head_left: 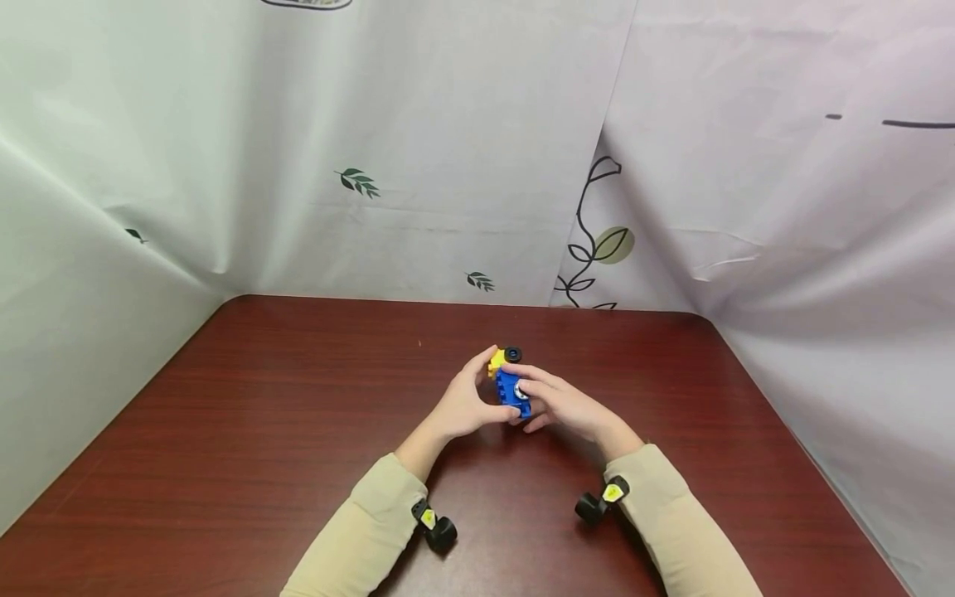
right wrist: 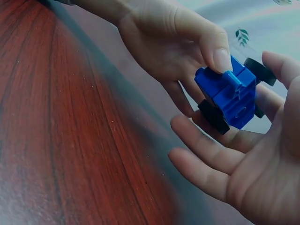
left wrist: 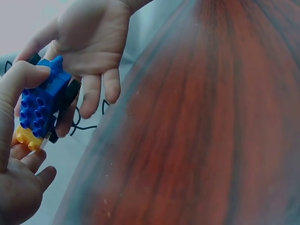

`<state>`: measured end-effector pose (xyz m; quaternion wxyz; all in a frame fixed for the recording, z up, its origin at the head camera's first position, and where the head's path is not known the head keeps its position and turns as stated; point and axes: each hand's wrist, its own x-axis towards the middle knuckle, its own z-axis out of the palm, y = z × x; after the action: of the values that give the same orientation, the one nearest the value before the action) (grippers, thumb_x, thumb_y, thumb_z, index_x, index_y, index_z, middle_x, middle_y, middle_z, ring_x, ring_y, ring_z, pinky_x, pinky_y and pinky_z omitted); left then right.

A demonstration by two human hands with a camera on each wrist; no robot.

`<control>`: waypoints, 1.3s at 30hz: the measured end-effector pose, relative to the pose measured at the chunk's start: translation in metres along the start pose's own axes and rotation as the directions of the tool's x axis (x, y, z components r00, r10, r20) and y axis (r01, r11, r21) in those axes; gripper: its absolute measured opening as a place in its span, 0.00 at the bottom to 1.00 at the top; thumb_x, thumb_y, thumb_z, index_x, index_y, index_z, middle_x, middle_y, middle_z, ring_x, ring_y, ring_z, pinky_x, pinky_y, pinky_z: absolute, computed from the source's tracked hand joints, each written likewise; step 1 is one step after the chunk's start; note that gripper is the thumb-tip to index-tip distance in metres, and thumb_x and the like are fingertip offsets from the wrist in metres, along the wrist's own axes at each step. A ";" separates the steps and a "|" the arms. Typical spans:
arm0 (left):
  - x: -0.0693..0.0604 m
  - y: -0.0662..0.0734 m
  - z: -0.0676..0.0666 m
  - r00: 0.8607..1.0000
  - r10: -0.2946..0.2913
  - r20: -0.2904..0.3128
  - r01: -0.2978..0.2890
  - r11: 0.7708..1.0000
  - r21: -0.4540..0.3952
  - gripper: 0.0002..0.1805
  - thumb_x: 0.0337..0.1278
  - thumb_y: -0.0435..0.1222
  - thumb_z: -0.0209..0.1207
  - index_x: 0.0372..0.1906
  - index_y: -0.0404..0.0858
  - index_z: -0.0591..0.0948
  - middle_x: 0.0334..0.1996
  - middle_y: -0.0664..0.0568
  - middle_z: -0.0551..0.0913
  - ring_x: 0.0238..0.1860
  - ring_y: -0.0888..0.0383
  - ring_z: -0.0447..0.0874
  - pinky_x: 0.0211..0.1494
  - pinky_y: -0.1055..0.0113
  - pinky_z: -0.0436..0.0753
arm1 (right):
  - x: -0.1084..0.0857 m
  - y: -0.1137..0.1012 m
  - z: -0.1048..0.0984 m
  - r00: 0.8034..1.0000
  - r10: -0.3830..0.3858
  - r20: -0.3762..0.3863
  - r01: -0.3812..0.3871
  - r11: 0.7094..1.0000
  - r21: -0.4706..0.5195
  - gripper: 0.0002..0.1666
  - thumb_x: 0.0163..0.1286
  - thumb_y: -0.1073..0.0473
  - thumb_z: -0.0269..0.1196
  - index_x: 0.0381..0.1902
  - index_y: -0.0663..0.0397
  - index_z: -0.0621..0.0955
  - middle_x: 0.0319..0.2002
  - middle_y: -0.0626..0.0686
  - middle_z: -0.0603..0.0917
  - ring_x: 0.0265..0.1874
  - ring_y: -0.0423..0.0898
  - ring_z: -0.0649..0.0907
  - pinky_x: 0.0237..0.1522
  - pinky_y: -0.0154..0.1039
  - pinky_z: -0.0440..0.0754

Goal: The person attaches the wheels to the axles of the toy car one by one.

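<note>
A small toy car (head_left: 511,393) of blue and yellow building blocks with black wheels is held up between both hands over the table. My left hand (head_left: 464,403) grips it by the ends, its thumb on the blue end and its fingers at the yellow one. From the other side my right hand (head_left: 573,408) pinches the car across its wheels, the lower fingers loosely apart. Rows of studs show on the blue block (left wrist: 40,105) in the left wrist view. In the right wrist view, the car's blue end (right wrist: 236,101) faces the camera, and its yellow part is hidden.
The dark red wooden table (head_left: 246,431) lies under both arms. White cloth (head_left: 448,149) printed with leaves hangs behind it and along its sides. A black strapped device (head_left: 440,535) sits on the left wrist, another device (head_left: 592,507) on the right.
</note>
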<state>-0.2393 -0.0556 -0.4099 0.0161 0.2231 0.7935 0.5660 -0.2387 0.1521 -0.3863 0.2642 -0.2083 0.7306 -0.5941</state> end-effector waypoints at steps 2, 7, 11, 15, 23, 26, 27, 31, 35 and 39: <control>0.000 0.000 0.001 1.000 0.008 0.010 -0.008 1.000 -0.017 0.54 0.40 0.39 0.72 0.73 0.38 0.54 0.69 0.46 0.63 0.68 0.47 0.65 0.70 0.44 0.60 | 0.000 0.001 0.000 1.000 -0.017 0.024 0.016 0.999 0.033 0.33 0.74 0.43 0.47 0.73 0.44 0.58 0.54 0.63 0.74 0.41 0.49 0.84 0.45 0.50 0.83; -0.001 0.000 0.001 1.000 0.018 0.023 -0.017 1.000 -0.022 0.54 0.40 0.38 0.72 0.73 0.38 0.54 0.70 0.45 0.62 0.69 0.46 0.64 0.70 0.44 0.60 | 0.000 0.002 0.000 0.999 -0.023 0.048 0.018 0.994 0.112 0.32 0.74 0.45 0.47 0.72 0.46 0.59 0.48 0.58 0.76 0.38 0.48 0.84 0.43 0.50 0.84; -0.001 0.001 0.001 0.999 0.026 0.024 -0.026 1.000 -0.010 0.54 0.40 0.39 0.72 0.73 0.38 0.54 0.70 0.46 0.62 0.68 0.47 0.65 0.70 0.45 0.62 | -0.001 0.001 0.000 0.998 -0.030 0.061 0.020 0.987 0.157 0.31 0.75 0.46 0.47 0.72 0.47 0.59 0.49 0.56 0.76 0.38 0.48 0.85 0.42 0.49 0.84; -0.001 0.002 0.001 0.999 0.034 0.026 -0.033 0.999 -0.017 0.54 0.40 0.39 0.72 0.73 0.38 0.54 0.70 0.46 0.62 0.69 0.47 0.64 0.70 0.44 0.61 | -0.001 0.001 -0.001 0.996 -0.050 0.071 0.036 0.984 0.176 0.31 0.75 0.47 0.47 0.72 0.48 0.59 0.49 0.56 0.76 0.38 0.47 0.85 0.42 0.49 0.85; -0.001 0.003 0.002 0.999 0.019 0.030 -0.018 1.000 -0.006 0.55 0.40 0.37 0.72 0.73 0.36 0.53 0.70 0.44 0.62 0.68 0.46 0.65 0.71 0.44 0.60 | 0.001 0.004 -0.001 0.995 -0.073 0.061 0.059 0.978 0.201 0.30 0.74 0.48 0.49 0.71 0.49 0.61 0.49 0.56 0.76 0.36 0.48 0.85 0.40 0.46 0.85; 0.000 0.002 0.002 1.000 0.018 0.015 -0.018 1.000 -0.001 0.55 0.38 0.40 0.73 0.73 0.37 0.54 0.68 0.46 0.65 0.67 0.48 0.67 0.70 0.45 0.62 | 0.001 0.006 0.000 0.995 -0.085 0.053 0.072 0.974 0.213 0.30 0.75 0.50 0.49 0.70 0.52 0.61 0.48 0.56 0.76 0.35 0.48 0.85 0.40 0.46 0.85; 0.000 0.002 0.002 1.000 0.017 0.009 -0.017 1.000 0.003 0.55 0.38 0.41 0.73 0.73 0.37 0.55 0.67 0.47 0.66 0.66 0.48 0.68 0.70 0.45 0.63 | 0.002 0.006 0.000 0.995 -0.090 0.051 0.077 0.973 0.215 0.30 0.75 0.50 0.48 0.70 0.52 0.61 0.48 0.56 0.76 0.35 0.48 0.85 0.40 0.46 0.85; 0.000 0.002 0.002 1.000 -0.005 0.000 0.005 1.000 0.011 0.56 0.36 0.43 0.74 0.72 0.40 0.57 0.67 0.49 0.67 0.66 0.49 0.69 0.69 0.45 0.63 | 0.002 0.009 0.000 0.995 -0.089 0.046 0.077 0.973 0.219 0.30 0.75 0.51 0.49 0.70 0.53 0.61 0.48 0.56 0.76 0.35 0.47 0.85 0.40 0.45 0.85; 0.000 0.000 0.002 1.000 -0.030 0.000 0.030 0.999 0.016 0.56 0.35 0.45 0.75 0.72 0.40 0.57 0.67 0.49 0.67 0.66 0.49 0.69 0.69 0.45 0.63 | 0.002 0.010 0.000 0.996 -0.076 0.042 0.065 0.975 0.212 0.30 0.74 0.51 0.50 0.71 0.50 0.62 0.49 0.56 0.75 0.36 0.47 0.85 0.40 0.45 0.85; 0.000 0.000 0.001 0.999 -0.045 0.000 0.045 0.999 0.013 0.57 0.34 0.45 0.76 0.72 0.40 0.57 0.67 0.50 0.67 0.66 0.49 0.68 0.69 0.45 0.63 | 0.003 0.011 0.000 0.996 -0.077 0.042 0.066 0.974 0.217 0.30 0.74 0.50 0.50 0.71 0.49 0.62 0.50 0.56 0.75 0.35 0.47 0.85 0.40 0.45 0.85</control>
<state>-0.2394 -0.0544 -0.4103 0.0272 0.2054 0.8019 0.5603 -0.2409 0.1526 -0.3976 0.2819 -0.2194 0.6474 -0.6733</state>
